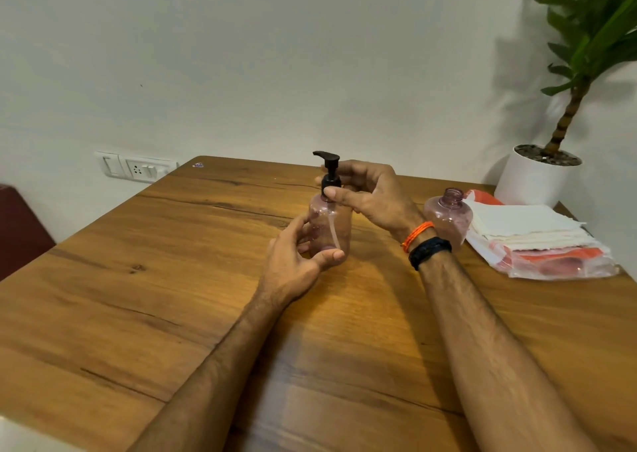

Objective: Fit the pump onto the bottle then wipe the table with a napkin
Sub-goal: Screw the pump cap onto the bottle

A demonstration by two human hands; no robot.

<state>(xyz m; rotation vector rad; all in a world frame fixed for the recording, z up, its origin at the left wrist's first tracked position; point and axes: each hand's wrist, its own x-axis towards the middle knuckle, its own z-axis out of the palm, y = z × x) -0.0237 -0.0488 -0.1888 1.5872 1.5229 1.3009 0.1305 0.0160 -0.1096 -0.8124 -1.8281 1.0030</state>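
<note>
Two hands work one pump bottle near the far edge of the wooden table.

Both hands hold the upright pink translucent bottle [329,225], which stands on the table [144,279] toward its far edge, about midway along it. The left hand [296,262] curls round the bottle's lower body, thumb across the front. The right hand [368,194] pinches the collar of the black pump [330,170], which sits in the bottle's neck with its tube showing inside. A second, open-necked pink bottle [448,215] stands just behind the right wrist, touching a stack of white napkins [527,225] in clear wrapping near the right edge. A potted plant [541,172] fills the far right corner.
</note>
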